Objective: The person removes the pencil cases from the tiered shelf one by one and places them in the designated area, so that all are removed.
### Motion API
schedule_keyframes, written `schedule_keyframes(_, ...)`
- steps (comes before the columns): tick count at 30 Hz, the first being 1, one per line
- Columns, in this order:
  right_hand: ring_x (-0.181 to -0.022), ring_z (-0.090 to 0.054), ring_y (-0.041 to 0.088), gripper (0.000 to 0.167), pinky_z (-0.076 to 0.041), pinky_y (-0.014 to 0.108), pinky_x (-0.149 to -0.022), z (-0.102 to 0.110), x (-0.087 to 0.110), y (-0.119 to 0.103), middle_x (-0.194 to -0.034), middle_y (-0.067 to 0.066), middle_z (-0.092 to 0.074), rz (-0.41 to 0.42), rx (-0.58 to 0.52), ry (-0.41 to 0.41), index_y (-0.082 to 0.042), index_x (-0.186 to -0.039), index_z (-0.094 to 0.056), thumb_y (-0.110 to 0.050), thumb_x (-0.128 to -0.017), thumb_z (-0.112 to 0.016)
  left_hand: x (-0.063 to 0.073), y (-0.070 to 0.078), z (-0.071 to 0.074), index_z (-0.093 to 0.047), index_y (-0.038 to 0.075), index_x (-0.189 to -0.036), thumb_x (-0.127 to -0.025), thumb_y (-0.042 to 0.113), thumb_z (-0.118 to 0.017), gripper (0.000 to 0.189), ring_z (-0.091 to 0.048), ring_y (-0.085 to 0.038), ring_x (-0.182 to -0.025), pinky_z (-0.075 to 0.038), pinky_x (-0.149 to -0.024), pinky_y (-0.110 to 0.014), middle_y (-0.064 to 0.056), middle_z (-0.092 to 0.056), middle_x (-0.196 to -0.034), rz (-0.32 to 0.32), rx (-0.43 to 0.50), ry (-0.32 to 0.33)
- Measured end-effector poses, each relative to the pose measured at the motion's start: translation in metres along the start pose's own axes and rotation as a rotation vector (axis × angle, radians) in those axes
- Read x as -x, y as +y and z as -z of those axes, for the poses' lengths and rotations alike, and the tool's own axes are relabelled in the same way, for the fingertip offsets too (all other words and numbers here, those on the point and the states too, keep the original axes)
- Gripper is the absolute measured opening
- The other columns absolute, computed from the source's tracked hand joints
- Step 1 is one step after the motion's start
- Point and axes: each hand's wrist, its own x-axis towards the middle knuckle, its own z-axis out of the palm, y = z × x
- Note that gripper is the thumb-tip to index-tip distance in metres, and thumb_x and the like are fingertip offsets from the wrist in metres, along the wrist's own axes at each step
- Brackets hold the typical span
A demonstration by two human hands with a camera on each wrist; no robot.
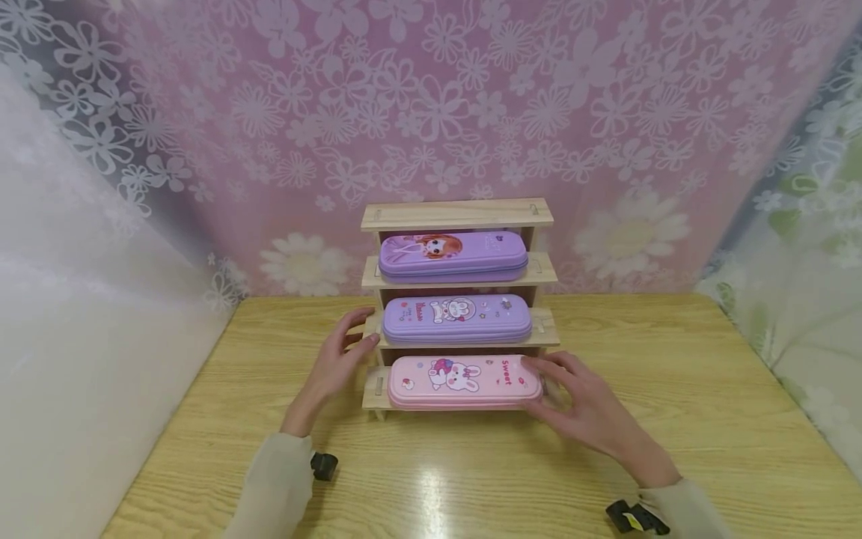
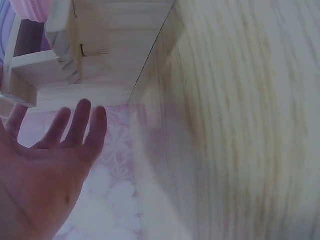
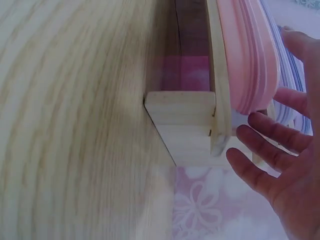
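A pink pencil case [image 1: 465, 383] with a rabbit and the word Sweet lies on the lowest shelf of a small wooden rack [image 1: 458, 215]. My right hand [image 1: 589, 404] is at its right end, index fingertip over the top, thumb at the front edge; in the right wrist view the fingers [image 3: 267, 142] are spread. At the rack's left side, my left hand [image 1: 337, 359] has thumb and fingertips at the end of the shelf bearing a lavender pencil case [image 1: 458, 318]. Its fingers are loosely extended in the left wrist view.
A purple pencil case [image 1: 454, 254] with a doll picture occupies the shelf above the lavender one; the top board is bare. The rack stands on a wood-grain table [image 1: 431, 464] before a pink flowered backdrop [image 1: 438, 112]. White sheeting [image 1: 87, 299] hangs along the left.
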Motion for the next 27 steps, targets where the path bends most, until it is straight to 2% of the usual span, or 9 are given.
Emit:
schedule_keyframes(3, -0.095, -0.059, 0.011, 0.064, -0.048, 0.022, -0.077, -0.003, -0.001, 0.0, -0.114, -0.001, -0.063, -0.012, 0.008, -0.018, -0.017, -0.129, -0.069, -0.022, -0.071, -0.093, -0.004, -0.003, -0.003, -0.05, 0.023, -0.146, -0.102, 0.023, -0.061, 0.046, -0.062, -0.036, -0.121, -0.056, -0.099, -0.049, -0.016, -0.049, -0.15, 0.028, 0.108, -0.01)
schedule_keyframes(6, -0.096, -0.059, 0.011, 0.064, -0.051, 0.03, -0.076, -0.006, -0.001, 0.001, -0.114, -0.001, -0.061, -0.038, 0.016, -0.026, -0.018, -0.128, -0.069, -0.023, -0.069, -0.093, -0.007, -0.005, -0.005, -0.048, 0.018, -0.146, -0.101, 0.016, -0.059, 0.046, -0.066, -0.027, -0.109, -0.06, -0.089, -0.042, -0.02, -0.052, -0.141, 0.049, 0.218, -0.011)
schedule_keyframes(10, -0.105, -0.062, 0.017, 0.064, -0.056, 0.041, -0.085, -0.008, -0.001, 0.001, -0.121, 0.001, -0.062, -0.091, 0.014, -0.055, -0.018, -0.128, -0.067, -0.027, -0.07, -0.094, -0.007, -0.005, -0.009, -0.044, 0.011, -0.147, -0.101, 0.01, -0.056, 0.048, -0.066, -0.016, -0.099, -0.061, -0.083, -0.04, -0.021, -0.054, -0.132, 0.039, 0.304, -0.006)
schedule_keyframes(13, -0.115, -0.062, 0.023, 0.066, -0.054, 0.048, -0.095, -0.01, 0.0, 0.0, -0.128, 0.003, -0.063, -0.121, -0.003, -0.068, -0.016, -0.128, -0.065, -0.029, -0.07, -0.094, -0.006, -0.003, -0.01, -0.043, 0.009, -0.148, -0.1, 0.009, -0.056, 0.049, -0.067, -0.013, -0.097, -0.061, -0.082, -0.041, -0.021, -0.054, -0.13, 0.027, 0.326, -0.008)
schedule_keyframes(16, -0.116, -0.063, 0.023, 0.065, -0.052, 0.036, -0.1, -0.013, 0.001, 0.001, -0.128, 0.003, -0.065, -0.112, -0.062, -0.049, -0.014, -0.126, -0.065, -0.025, -0.069, -0.095, -0.006, -0.004, -0.011, -0.043, 0.01, -0.148, -0.1, 0.01, -0.056, 0.049, -0.067, -0.013, -0.096, -0.061, -0.081, -0.039, -0.021, -0.054, -0.13, 0.027, 0.331, -0.01)
schedule_keyframes(20, -0.105, -0.061, 0.011, 0.064, -0.048, 0.017, -0.092, -0.013, 0.001, 0.003, -0.119, 0.001, -0.068, -0.095, -0.166, -0.009, -0.013, -0.121, -0.066, -0.014, -0.064, -0.096, -0.006, -0.006, -0.011, -0.044, 0.012, -0.147, -0.1, 0.011, -0.056, 0.049, -0.067, -0.013, -0.096, -0.062, -0.08, -0.038, -0.02, -0.054, -0.13, 0.032, 0.334, -0.009)
schedule_keyframes(23, -0.1, -0.058, 0.005, 0.063, -0.051, 0.02, -0.086, -0.01, 0.002, 0.002, -0.115, -0.001, -0.066, -0.142, -0.219, -0.029, -0.014, -0.117, -0.065, -0.012, -0.063, -0.097, -0.006, -0.005, -0.012, -0.044, 0.013, -0.147, -0.1, 0.011, -0.056, 0.048, -0.067, -0.013, -0.096, -0.061, -0.08, -0.038, -0.019, -0.054, -0.128, 0.034, 0.329, -0.008)
schedule_keyframes(27, -0.098, -0.06, 0.006, 0.065, -0.056, 0.028, -0.085, -0.002, 0.004, 0.004, -0.117, -0.004, -0.063, -0.279, -0.267, -0.121, -0.017, -0.12, -0.061, -0.021, -0.066, -0.097, -0.005, -0.004, -0.012, -0.044, 0.013, -0.147, -0.1, 0.011, -0.056, 0.048, -0.067, -0.012, -0.096, -0.061, -0.08, -0.037, -0.018, -0.055, -0.127, 0.042, 0.328, -0.003)
